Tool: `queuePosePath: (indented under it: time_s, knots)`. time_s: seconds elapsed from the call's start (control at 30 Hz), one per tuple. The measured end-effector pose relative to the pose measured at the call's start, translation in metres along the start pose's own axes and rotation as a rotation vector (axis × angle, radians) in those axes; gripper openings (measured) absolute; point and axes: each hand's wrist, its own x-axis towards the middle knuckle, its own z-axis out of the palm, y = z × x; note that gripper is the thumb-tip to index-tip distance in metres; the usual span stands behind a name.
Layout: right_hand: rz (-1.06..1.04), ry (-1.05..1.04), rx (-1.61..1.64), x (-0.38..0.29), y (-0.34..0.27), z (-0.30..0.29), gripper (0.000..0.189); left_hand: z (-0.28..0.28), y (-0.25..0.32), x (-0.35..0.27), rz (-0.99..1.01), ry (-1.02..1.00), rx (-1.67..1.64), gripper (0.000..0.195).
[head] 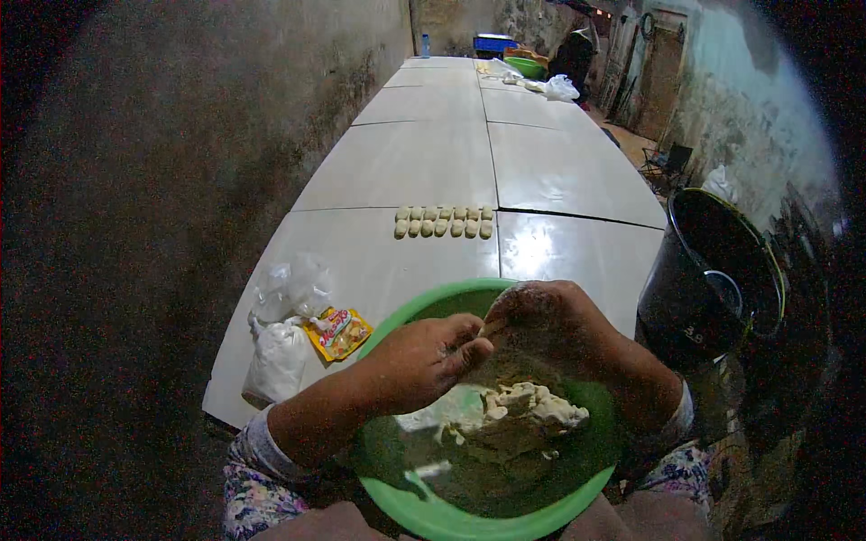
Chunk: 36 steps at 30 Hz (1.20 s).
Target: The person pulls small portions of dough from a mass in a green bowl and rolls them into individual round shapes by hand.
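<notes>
A green plastic basin [389, 506] stands in front of me, with a crumbly mass of pale dough [541, 406] and loose flour inside. My left hand [440, 358] is over the basin, thumb and fingers closed on a small piece of dough [484, 329]. Cupped against the same piece from the other side is my right hand [541, 318]; its fingers are mostly hidden. Beyond the basin, several small shaped dough pieces [442, 223] lie in two rows on the white tiled table [419, 162].
Left of the basin are a knotted plastic bag of white powder [276, 362] and a yellow seasoning packet [338, 333]. A black bucket [690, 297] stands at the right. Bags, a green bowl [525, 66] and a blue crate [494, 44] sit at the far end, beside a person [574, 61].
</notes>
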Motion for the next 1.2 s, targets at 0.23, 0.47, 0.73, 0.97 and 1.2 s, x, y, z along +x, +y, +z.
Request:
queuePosePath:
  time_s: [0.23,0.47,0.73,0.97,1.2]
  knots:
    - [-0.098,-0.033,0.152,-0.002,-0.006,0.006,0.020,-0.003,-0.002,0.004,0.009,-0.055,-0.037,0.037]
    - [0.073,-0.079,0.088,-0.003,-0.020,-0.001,0.015,0.000,-0.007,0.000,0.059,-0.078,-0.135,0.044]
    - [0.103,-0.070,0.147,0.001,-0.016,0.000,0.022,0.000,-0.004,0.002,-0.016,-0.079,-0.195,0.024]
    - [-0.028,-0.129,0.104,0.000,0.003,-0.006,0.019,0.000,-0.002,0.002,0.049,-0.079,-0.056,0.023]
    - [0.073,-0.180,-0.058,0.005,-0.003,-0.018,0.021,-0.005,-0.004,0.000,0.056,-0.221,0.227,0.030]
